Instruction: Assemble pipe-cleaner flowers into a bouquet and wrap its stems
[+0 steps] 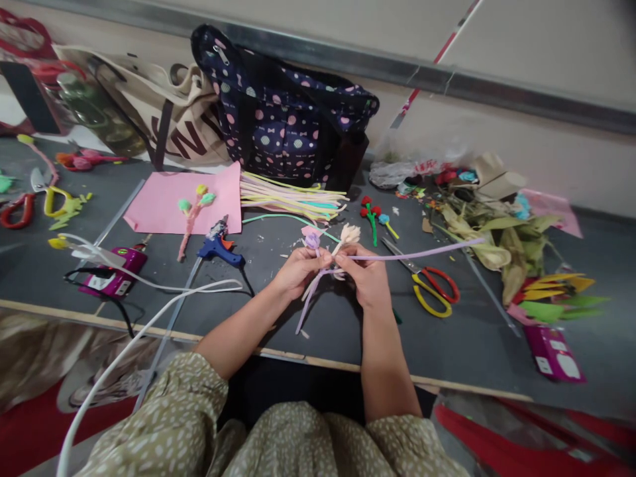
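Over the middle of the dark table, my left hand [301, 270] pinches the stems of a pipe-cleaner flower with a purple head [313, 241] and a cream head [350, 234]. Close beside it, my right hand [365, 271] has its fingers closed on a long lilac pipe cleaner [422, 254], whose free end reaches out to the right. Purple and pale stem ends [308, 308] hang below both hands. Just where the lilac strand meets the stems is hidden by my fingers. Scissors with red and yellow handles [432, 291] lie right of my right hand.
Left of my hands lie a blue glue gun [218, 246], a pink sheet [149, 202] and a white cable [134, 348]. A bundle of pipe cleaners [293, 194] sits before a dotted navy bag [288, 119]. Dried husks [501, 245] and a purple box [554, 354] are at right.
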`<state>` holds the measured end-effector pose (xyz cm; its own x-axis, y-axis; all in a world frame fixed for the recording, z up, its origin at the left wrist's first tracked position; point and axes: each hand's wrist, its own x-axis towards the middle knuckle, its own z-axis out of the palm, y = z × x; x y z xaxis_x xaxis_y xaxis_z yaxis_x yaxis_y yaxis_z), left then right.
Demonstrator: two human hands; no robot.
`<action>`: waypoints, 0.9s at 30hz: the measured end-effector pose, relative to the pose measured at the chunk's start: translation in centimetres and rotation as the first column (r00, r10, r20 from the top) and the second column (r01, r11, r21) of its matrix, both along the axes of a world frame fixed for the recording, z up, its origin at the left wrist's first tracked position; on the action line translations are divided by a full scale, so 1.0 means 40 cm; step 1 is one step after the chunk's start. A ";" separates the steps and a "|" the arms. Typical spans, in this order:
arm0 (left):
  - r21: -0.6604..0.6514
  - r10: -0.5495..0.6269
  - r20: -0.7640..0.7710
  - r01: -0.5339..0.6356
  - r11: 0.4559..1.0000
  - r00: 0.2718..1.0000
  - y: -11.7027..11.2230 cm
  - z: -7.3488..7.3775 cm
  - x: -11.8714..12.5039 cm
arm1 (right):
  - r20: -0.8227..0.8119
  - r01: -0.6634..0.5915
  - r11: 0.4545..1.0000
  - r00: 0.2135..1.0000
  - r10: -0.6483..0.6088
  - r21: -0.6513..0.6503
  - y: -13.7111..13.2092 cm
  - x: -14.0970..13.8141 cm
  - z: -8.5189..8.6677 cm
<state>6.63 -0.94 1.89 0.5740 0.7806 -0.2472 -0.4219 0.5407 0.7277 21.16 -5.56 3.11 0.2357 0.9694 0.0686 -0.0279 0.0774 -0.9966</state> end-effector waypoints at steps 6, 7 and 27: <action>-0.077 -0.151 0.030 0.153 0.985 0.988 0.002 -0.004 -0.003 | -0.083 -0.078 0.997 0.994 0.077 -0.014 -0.003 0.008 0.005; -0.098 -0.153 0.026 0.155 0.983 0.988 0.002 -0.005 -0.002 | -0.073 -0.067 0.998 0.995 0.065 -0.018 -0.003 0.009 0.005; -0.107 -0.140 0.036 0.144 0.984 0.989 0.004 0.004 -0.003 | 0.011 -0.042 0.999 0.999 0.042 0.020 0.000 0.011 0.006</action>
<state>6.50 -0.79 2.07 0.6852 0.6600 -0.3081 -0.3549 0.6719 0.6501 21.62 -5.58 3.34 0.1936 0.9769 0.0905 -0.0209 0.0963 -0.9951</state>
